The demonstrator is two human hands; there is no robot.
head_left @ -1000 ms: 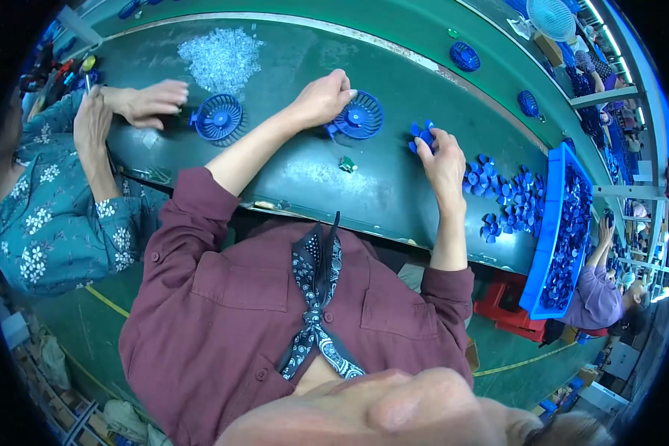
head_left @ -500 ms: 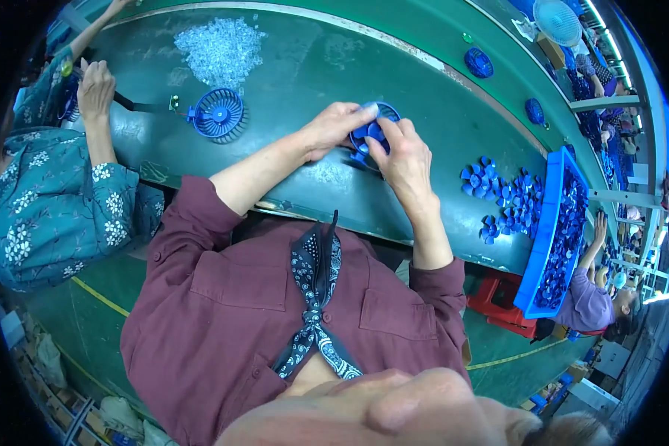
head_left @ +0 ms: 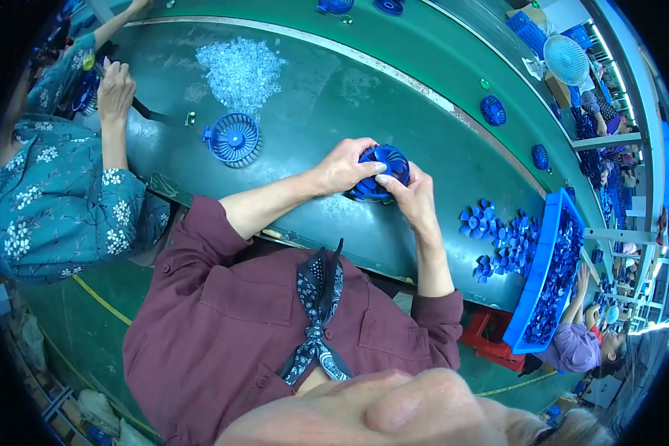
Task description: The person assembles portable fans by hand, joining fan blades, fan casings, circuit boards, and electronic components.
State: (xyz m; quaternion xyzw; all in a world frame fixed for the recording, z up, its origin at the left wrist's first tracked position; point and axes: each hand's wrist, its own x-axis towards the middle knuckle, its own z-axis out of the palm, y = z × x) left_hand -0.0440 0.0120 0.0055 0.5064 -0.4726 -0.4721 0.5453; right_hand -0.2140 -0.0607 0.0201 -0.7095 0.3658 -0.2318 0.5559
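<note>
Both of my hands grip a small blue fan housing [head_left: 394, 155] with blue blades inside its round ribbed rim. My left hand [head_left: 345, 168] wraps the left side, its thumb lying over the blades. On the right side, my right hand [head_left: 416, 195] is closed round the rim, with its thumb at the middle beside the other thumb. The fan is held just over the green worktable [head_left: 305, 223]; its underside is partly hidden. Left of my hands, another blue fan housing [head_left: 236, 139] lies on the table, attached to a small green part [head_left: 191, 118].
A pile of small clear pieces [head_left: 241, 74] lies at the back. Loose blue fan blades [head_left: 502, 241] spread on the right, beside a blue bin [head_left: 528, 297] full of them. At left, a co-worker's hand [head_left: 116, 91] is close by. Several blue fans ride the green belt [head_left: 453, 67] beyond.
My right hand has shifted from over the fan's top to its right side, its thumb now at the blades' centre. The fan is tilted differently. The whole view has shifted slightly.
</note>
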